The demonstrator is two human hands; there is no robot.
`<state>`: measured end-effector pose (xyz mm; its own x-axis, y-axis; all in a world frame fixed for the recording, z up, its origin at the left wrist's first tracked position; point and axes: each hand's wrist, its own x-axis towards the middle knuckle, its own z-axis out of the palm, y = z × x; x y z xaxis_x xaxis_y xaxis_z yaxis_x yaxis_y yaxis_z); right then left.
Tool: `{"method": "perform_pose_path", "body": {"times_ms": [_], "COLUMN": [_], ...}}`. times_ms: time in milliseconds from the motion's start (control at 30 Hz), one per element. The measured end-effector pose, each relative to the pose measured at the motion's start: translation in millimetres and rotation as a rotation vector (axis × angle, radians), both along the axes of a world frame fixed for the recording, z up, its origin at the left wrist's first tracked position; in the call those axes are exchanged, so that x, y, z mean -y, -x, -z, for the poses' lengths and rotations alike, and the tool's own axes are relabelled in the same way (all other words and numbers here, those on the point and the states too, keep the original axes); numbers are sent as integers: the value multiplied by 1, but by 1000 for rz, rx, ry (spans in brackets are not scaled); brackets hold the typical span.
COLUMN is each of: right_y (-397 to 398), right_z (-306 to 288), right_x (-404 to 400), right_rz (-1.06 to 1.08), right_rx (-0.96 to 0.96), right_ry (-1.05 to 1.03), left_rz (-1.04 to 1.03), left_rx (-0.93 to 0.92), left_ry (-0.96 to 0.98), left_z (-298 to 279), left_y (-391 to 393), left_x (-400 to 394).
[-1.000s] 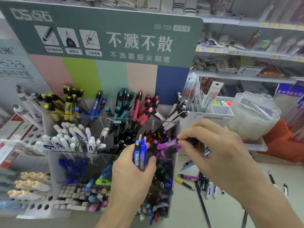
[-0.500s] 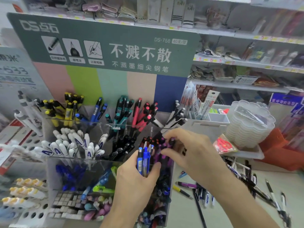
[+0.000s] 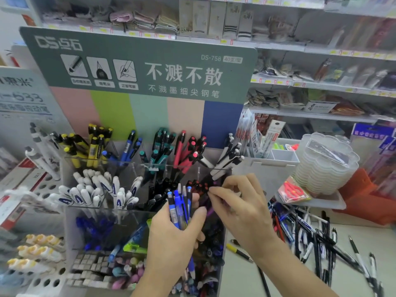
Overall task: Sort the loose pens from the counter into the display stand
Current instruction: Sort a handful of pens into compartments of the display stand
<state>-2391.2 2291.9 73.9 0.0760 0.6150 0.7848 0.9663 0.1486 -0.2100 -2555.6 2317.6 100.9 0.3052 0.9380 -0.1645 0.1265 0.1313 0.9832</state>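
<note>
Left hand (image 3: 171,239), frame centre, fingers curled round bunch of blue plastic pens (image 3: 179,207). Right hand (image 3: 240,202) pinching purple pen (image 3: 209,207) over clear acrylic display stand (image 3: 90,213). Loose black/white pens (image 3: 321,243) on counter, lower right.

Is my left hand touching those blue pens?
Touching. The head view shows the left hand gripping the blue pens, fingers curled round their barrels.

I see my left hand (image 3: 175,236) raised upright from the forearm, fingers and thumb curled round a bundle I grip. My right hand (image 3: 240,206) reaches in from the right, fingers bent, thumb and fingertips (image 3: 212,192) pinching together beside it
</note>
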Motion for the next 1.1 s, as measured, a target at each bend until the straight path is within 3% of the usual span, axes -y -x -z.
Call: {"method": "perform_pose_path", "body": {"times_ms": [100, 267, 467, 633, 733, 800, 900, 1100], "right_y": [6, 7, 0, 17, 31, 33, 26, 15], "right_z": [2, 9, 12, -2, -24, -36, -41, -56], "right_x": [-4, 4, -4, -2, 21, 34, 41, 49], "right_rz": [-48, -174, -27, 42, -123, -167, -213, -214], "right_rx": [-12, 2, 44, -32, -402, -696, -871, -1053], "right_ry": [-19, 59, -45, -82, 15, 342, 764, 802], "left_rz": [30, -1, 10, 152, 307, 393, 484, 592], "left_rx": [87, 174, 228, 552, 570, 477, 527, 652], "left_ry": [147, 227, 259, 638, 680, 625, 630, 699], "left_z": [-1, 1, -1, -11, -12, -11, -7, -3], "left_y": [4, 10, 11, 12, 19, 23, 25, 23], "left_x": [-1, -2, 2, 12, 12, 10, 13, 16]}}
